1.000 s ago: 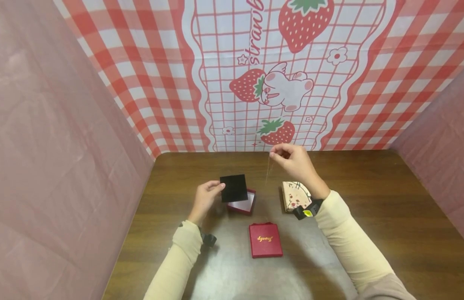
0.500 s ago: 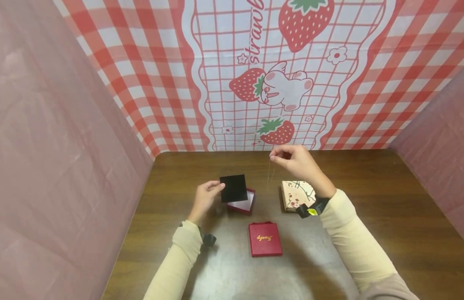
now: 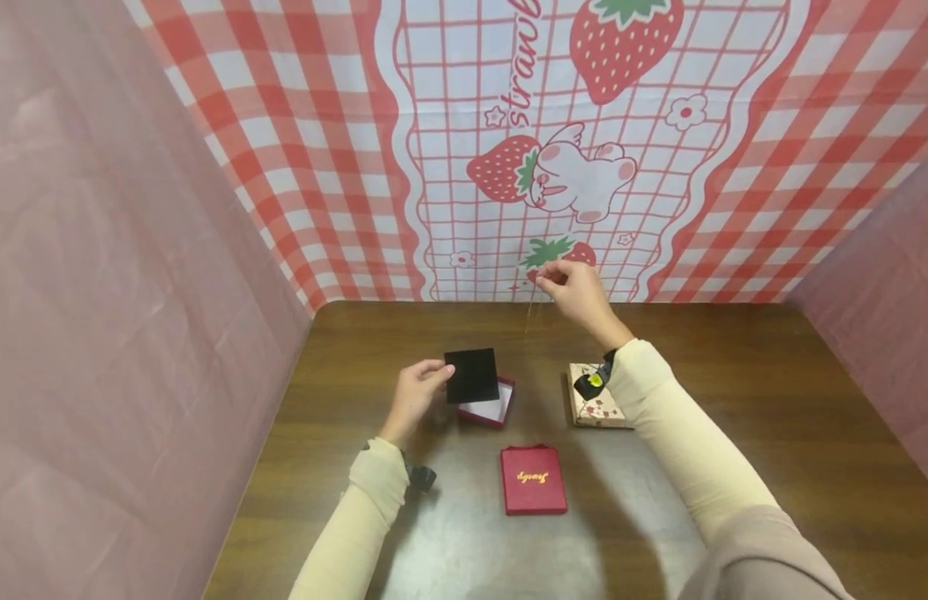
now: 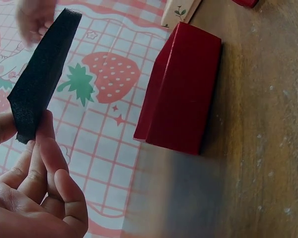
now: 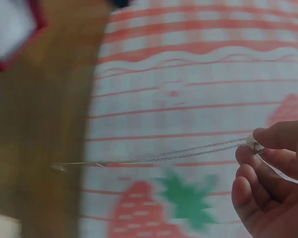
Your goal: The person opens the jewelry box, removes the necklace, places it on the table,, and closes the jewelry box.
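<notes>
Passing room lies between open box (image 3: 481, 419) and floral box (image 3: 601, 412), the chain (image 5: 159, 158) obstructing beyond, 1 red lid (image 3: 533, 481) nearer.

Behind the grip of your left hand (image 3: 414, 398) you wear a small black camera (image 3: 422, 477) and a pale yellow sleeve (image 3: 351, 537) with a bunched cuff (image 3: 379, 477); behind that of your right hand (image 3: 580, 296), a black wrist camera (image 3: 586, 388) with a bright yellow patch (image 3: 595, 380), a matching sleeve (image 3: 685, 442) and, farthest back, taupe cloth (image 3: 764, 558).
</notes>
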Motion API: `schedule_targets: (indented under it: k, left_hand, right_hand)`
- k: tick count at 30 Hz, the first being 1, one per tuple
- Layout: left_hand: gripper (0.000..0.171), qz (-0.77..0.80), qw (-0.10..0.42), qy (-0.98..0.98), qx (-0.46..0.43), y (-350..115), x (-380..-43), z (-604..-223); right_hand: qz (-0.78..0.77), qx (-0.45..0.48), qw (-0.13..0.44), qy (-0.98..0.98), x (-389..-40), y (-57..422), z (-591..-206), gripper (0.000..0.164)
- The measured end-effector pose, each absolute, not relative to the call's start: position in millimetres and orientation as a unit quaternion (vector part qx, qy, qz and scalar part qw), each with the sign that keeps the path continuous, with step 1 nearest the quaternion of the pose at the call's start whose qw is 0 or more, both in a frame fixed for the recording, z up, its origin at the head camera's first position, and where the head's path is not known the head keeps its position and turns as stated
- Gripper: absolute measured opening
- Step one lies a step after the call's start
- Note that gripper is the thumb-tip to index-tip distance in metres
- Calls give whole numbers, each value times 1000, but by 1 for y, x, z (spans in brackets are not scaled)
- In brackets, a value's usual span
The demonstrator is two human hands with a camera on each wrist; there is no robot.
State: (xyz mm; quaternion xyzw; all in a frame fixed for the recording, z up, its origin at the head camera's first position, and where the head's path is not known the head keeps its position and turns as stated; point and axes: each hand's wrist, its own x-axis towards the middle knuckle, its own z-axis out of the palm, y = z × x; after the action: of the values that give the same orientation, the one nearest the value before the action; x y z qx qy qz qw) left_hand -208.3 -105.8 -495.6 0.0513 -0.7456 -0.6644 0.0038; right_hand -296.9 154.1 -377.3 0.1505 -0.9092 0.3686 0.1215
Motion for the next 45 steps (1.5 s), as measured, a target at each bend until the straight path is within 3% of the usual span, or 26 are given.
schedule_targets:
  k: [8, 13, 36, 45]
  left_hand:
    - [33, -653, -2, -756, 46, -102, -208, -499]
    - [34, -651, -6, -757, 53, -103, -208, -500]
    - [35, -647, -14, -761, 54, -100, -207, -499]
    - [31, -640, -11, -767, 51, -96, -188, -463]
  right_hand:
    - [329, 131, 21, -935, -286, 151, -459, 14]
    - [308, 121, 1, -944, -273, 147, -484, 11]
    - [260, 124, -13, -958, -243, 145, -506, 8]
    - [257, 135, -15, -957, -238, 144, -507, 8]
